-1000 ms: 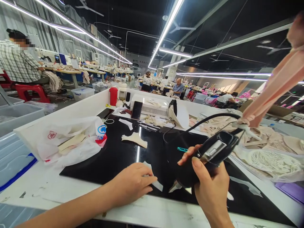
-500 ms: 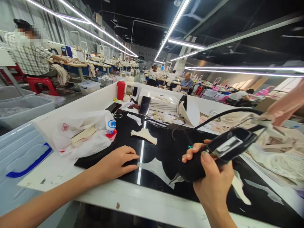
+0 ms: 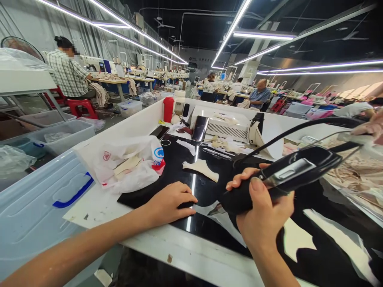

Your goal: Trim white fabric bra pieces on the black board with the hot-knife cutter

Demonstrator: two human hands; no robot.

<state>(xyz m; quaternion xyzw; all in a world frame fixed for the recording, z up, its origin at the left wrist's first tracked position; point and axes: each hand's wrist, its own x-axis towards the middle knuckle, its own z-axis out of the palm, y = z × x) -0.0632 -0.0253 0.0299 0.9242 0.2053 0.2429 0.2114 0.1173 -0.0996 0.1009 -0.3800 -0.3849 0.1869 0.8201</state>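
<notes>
My right hand [image 3: 263, 207] is wrapped around a black corded electric hand tool [image 3: 287, 175] with a pointed metal tip. That tip is over a thin translucent shaped piece [image 3: 230, 219] on the shiny black board [image 3: 167, 191]. My left hand [image 3: 170, 203] lies with fingers stretched and thumb apart, its fingertips at the left end of the translucent piece. Beyond both hands a cream shaped piece [image 3: 202, 169] rests on the board. Right of my right wrist lie another cream piece [image 3: 296, 239] and a long cream piece [image 3: 338, 243] with a translucent edge.
A white plastic bag [image 3: 128, 159] with cut pieces stands left. Behind are a phone [image 3: 200, 127], a white slotted machine [image 3: 224, 127] and a red bottle [image 3: 168, 109]. Another person's hand [image 3: 369, 127] shows at the right edge, by beige fabric [image 3: 350, 175]. A blue-handled lid [image 3: 38, 215] is beside the table.
The view has swung left. My right hand has moved the tool left over the translucent piece, nearer my left fingertips. My left hand stays at that piece's end.
</notes>
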